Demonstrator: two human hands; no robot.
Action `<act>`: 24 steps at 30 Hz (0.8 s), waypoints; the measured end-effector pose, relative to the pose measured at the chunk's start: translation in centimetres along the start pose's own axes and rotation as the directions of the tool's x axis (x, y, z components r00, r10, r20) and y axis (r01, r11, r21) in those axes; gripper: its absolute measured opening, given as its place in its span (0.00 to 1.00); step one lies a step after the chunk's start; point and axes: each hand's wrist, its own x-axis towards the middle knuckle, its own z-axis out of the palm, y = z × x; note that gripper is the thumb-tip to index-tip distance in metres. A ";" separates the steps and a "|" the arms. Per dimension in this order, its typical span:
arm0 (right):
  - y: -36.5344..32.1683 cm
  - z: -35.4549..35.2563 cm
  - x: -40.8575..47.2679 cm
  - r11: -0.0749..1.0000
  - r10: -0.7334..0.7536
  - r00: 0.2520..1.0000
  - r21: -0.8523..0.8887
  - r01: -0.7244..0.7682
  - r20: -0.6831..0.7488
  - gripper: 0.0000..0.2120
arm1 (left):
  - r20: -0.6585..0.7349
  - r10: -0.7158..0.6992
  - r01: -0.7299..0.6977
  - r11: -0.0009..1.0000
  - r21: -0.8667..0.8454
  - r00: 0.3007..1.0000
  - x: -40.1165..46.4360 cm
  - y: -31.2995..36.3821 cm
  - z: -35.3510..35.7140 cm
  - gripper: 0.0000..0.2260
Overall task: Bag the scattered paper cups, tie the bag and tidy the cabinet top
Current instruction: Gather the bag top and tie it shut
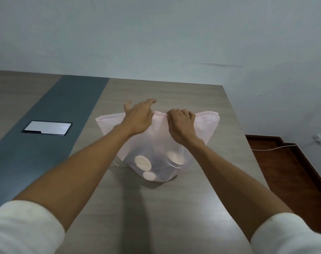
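Observation:
A translucent pale pink plastic bag (205, 125) stands on the wooden cabinet top (174, 208), a little right of centre. Through its lower wall I see the round bottoms of paper cups (142, 163) lying inside. My left hand (137, 118) rests on the bag's top edge left of its middle, fingers curled loosely, thumb spread away. My right hand (181, 125) pinches the top edge just to the right of it, fingers closed on the plastic. Both top corners of the bag stick out sideways beyond my hands.
A dark grey strip (46, 143) runs across the cabinet top at left, with a flush rectangular cover plate (48, 127) set in it. The cabinet's right edge drops to a brown floor (287, 171) with a white cable (273, 148). A pale wall stands behind.

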 end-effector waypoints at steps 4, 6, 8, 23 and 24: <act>-0.6 -0.9 1.7 0.994 0.098 0.977 0.023 -0.104 0.188 0.14 | -0.164 0.195 -0.142 0.947 0.289 0.967 -3.3 0.4 2.8 0.20; -0.9 -1.5 2.1 0.971 0.183 0.936 0.095 -0.220 0.300 0.15 | -0.116 0.193 -0.150 0.940 0.305 0.974 -3.9 0.1 4.0 0.15; -1.0 -2.2 2.1 0.961 0.207 0.916 0.104 -0.256 0.343 0.16 | -0.076 0.122 -0.100 0.965 0.242 0.990 -3.6 0.0 4.4 0.12; 0.9 0.1 -1.5 0.999 0.040 0.866 -0.015 -0.037 0.498 0.16 | 0.027 0.293 -0.282 0.883 0.376 0.956 -5.7 0.2 5.7 0.16; 1.0 0.1 -1.7 0.999 0.037 0.868 -0.014 -0.035 0.495 0.14 | 0.059 0.253 -0.255 0.884 0.392 0.966 -5.9 0.5 5.7 0.17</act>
